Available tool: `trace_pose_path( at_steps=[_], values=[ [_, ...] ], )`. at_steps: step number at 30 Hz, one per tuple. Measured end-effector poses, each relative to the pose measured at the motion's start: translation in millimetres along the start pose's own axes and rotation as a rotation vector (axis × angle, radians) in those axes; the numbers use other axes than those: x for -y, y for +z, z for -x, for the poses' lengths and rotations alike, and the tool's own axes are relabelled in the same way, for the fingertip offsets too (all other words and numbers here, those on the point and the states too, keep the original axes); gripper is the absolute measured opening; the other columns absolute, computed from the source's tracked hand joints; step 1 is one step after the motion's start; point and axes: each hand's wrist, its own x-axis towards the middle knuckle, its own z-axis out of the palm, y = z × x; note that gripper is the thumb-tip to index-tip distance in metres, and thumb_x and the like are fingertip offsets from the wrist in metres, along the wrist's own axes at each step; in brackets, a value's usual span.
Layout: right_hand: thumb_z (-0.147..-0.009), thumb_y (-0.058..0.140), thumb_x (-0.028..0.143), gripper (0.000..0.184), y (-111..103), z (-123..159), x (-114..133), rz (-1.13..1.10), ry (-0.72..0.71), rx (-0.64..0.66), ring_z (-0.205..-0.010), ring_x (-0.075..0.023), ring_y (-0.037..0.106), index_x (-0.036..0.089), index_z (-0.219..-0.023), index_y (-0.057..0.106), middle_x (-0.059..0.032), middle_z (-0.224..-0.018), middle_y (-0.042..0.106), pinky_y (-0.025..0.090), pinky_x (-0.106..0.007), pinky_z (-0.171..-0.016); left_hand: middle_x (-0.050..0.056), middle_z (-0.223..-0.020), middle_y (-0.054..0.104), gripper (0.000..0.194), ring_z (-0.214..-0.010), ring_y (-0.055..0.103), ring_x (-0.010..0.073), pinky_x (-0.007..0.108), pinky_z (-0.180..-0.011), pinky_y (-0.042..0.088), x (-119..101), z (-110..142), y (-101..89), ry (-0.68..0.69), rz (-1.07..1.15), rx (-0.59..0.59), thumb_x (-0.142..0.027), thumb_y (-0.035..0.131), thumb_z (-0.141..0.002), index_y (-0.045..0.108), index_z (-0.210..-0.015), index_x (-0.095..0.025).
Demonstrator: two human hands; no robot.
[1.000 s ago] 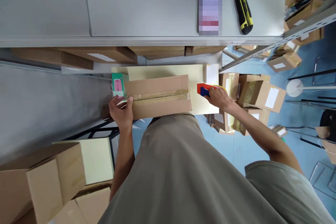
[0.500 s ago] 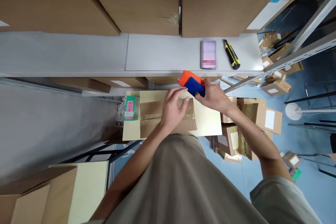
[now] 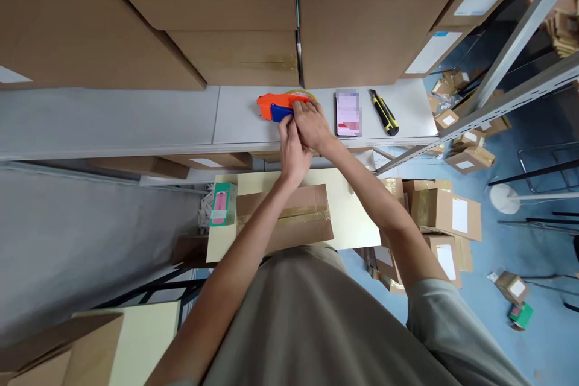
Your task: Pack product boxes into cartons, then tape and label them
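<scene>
A storeroom seen from above: a grey shelf point(image 3: 136, 114) crosses the view, large brown cartons point(image 3: 253, 6) stacked along its back, with blue floor point(image 3: 479, 271) at the right. Below the shelf is a pale yellow bench point(image 3: 357, 217). At its left end is a green box point(image 3: 230, 204) with a pink panel. Just right of it lies a long cardboard box point(image 3: 312, 199), flaps closed, clear tape along its middle seam; the left forearm crosses over part of it.

Above, at the shelf's front part, is an orange and blue tape dispenser point(image 3: 272, 108), its orange nose pointing left, a yellow ring showing behind. It seems to rest on the shelf, though contact is hard to judge. The left hand point(image 3: 295, 160) reaches up with fingers bent near the blue part; whether it grips is unclear. The right hand point(image 3: 313, 125) is partly closed over the dispenser's right end, overlapping the left fingertips. The step in hand looks like handling the dispenser at the shelf; parting the hands calls for freeing those crowded fingers. Further right lie a phone point(image 3: 348, 114), screen blurred, then a yellow and black box cutter point(image 3: 384, 113). Taped, labelled boxes point(image 3: 446, 208) are piled beyond the bench.
</scene>
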Motion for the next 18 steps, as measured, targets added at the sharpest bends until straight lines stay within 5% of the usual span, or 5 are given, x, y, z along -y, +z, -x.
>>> trace_pose_path(
  at_steps=[5, 9, 13, 18],
  values=[
    [-0.116, 0.028, 0.023, 0.059, 10.9, -14.4, -9.8, -0.021, 0.000, -0.069, -0.158, -0.0368, 0.056, 0.010, -0.170, 0.050, -0.0232, -0.160, 0.068, 0.027, -0.064, -0.143, 0.009, -0.191, 0.033, 0.087, -0.180, 0.030, 0.0355, 0.051, -0.149, 0.029, 27.2, -10.1, 14.4, -0.031, -0.003, 0.029, -0.023, 0.079, -0.103, 0.041, -0.180, -0.036],
    [-0.117, 0.035, 0.025, 0.061, 8.3, -3.9, -30.6, -0.035, -0.010, -0.145, -0.171, -0.0348, 0.041, 0.011, -0.176, 0.043, -0.0215, -0.179, 0.052, 0.023, -0.062, -0.146, 0.009, -0.194, 0.029, 0.087, -0.182, 0.022, 0.0330, 0.053, -0.151, 0.019, 32.4, -11.1, 15.0, -0.045, -0.023, 0.055, -0.018, 0.072, -0.104, 0.037, -0.183, -0.032],
    [-0.115, 0.033, 0.020, 0.066, 4.2, 21.0, -71.2, -0.014, 0.128, -0.196, -0.174, -0.0352, 0.036, 0.005, -0.179, 0.034, -0.0252, -0.181, 0.047, 0.022, -0.062, -0.145, 0.008, -0.194, 0.031, 0.084, -0.181, 0.027, 0.0316, 0.054, -0.149, 0.026, 24.4, 2.7, 0.7, -0.043, -0.054, 0.037, -0.025, 0.069, -0.108, 0.035, -0.184, -0.034],
    [-0.113, 0.039, 0.032, 0.072, 11.1, 49.1, -128.0, 0.073, 0.267, -0.184, -0.172, -0.0418, 0.038, 0.013, -0.182, 0.035, -0.0247, -0.180, 0.048, 0.029, -0.072, -0.139, 0.013, -0.190, 0.038, 0.080, -0.177, 0.036, 0.0332, 0.053, -0.146, 0.033, 9.9, 34.3, -25.9, -0.048, -0.086, 0.032, -0.038, 0.070, -0.111, 0.036, -0.184, -0.032]
  ],
)
